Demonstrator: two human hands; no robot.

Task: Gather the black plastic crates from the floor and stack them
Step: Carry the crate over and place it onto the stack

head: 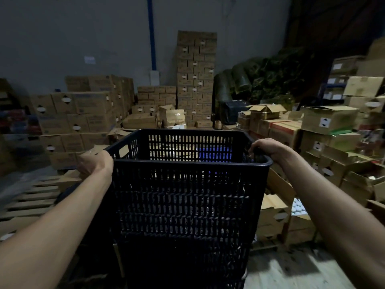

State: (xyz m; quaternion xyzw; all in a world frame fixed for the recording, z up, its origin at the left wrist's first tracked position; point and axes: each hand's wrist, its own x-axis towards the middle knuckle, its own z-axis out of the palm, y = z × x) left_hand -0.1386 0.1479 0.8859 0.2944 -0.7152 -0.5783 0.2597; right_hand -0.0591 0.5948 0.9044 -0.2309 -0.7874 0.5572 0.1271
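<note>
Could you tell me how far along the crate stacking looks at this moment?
Done: a stack of black crates already stands nested in front of the person. In hand: the left hand and right hand grip the top crate by opposite rims, though whether it is fully seated is unclear. Left: no loose crates show on the floor in view.

Hemmed in by cardboard boxes point(277, 215) just right of the black crate point(183, 197), wooden pallet point(31, 199) at left; open floor point(295, 270) at lower right.
</note>
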